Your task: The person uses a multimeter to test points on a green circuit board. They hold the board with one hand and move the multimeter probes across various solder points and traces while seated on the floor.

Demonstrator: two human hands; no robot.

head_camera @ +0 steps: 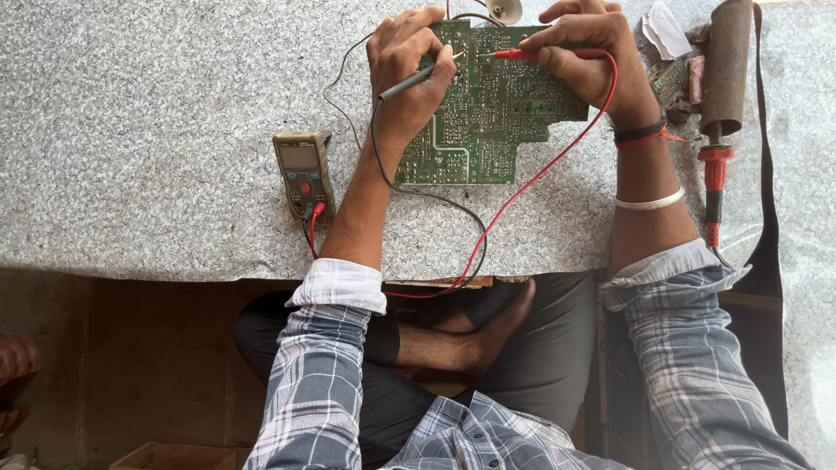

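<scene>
A green circuit board (488, 122) lies solder side up on the speckled stone table (157, 130). My left hand (409, 65) rests on the board's left part and holds a black test probe (416, 80), its tip pointing at the board's upper middle. My right hand (592, 52) holds a red test probe (531, 54) with its tip on the board close to the black one. Black and red leads (475, 239) run down past the table edge and back to a grey multimeter (303, 171) lying left of my left forearm.
A soldering iron with a rusty barrel and red handle (718, 113) lies right of my right wrist, beside a black strap (766, 174). Small parts and crumpled paper (666, 30) sit at the board's upper right. The table's front edge crosses above my crossed legs.
</scene>
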